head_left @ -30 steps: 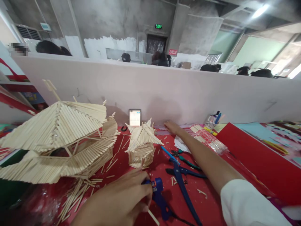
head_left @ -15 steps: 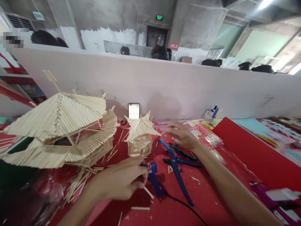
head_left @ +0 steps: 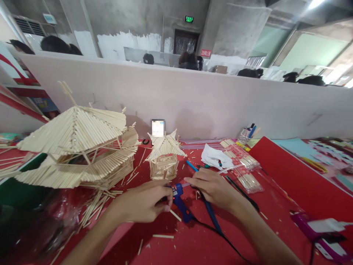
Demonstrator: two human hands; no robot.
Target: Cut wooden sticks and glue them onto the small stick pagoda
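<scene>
My left hand [head_left: 146, 201] is closed in a pinch on a thin wooden stick [head_left: 175, 215], right beside the blue glue gun [head_left: 180, 200] lying on the red table cover [head_left: 193, 243]. My right hand [head_left: 212, 186] is closed over a clear glue stick [head_left: 228, 169] whose end points at the back of the glue gun. A small stick pavilion [head_left: 164, 158] stands just behind both hands. Blue-handled pliers [head_left: 213, 219] lie partly under my right wrist.
A large stick pavilion [head_left: 79, 147] fills the left, with loose sticks [head_left: 91, 211] below it. White tissue [head_left: 215, 158], packets of sticks [head_left: 246, 171], a pen holder [head_left: 248, 134] and a red sheet [head_left: 289, 176] lie to the right. A white partition [head_left: 193, 99] backs the table; people sit beyond it.
My right hand came back from the far side of the table to the glue gun, now holding a clear glue stick. My left hand stayed by the gun with its wooden stick.
</scene>
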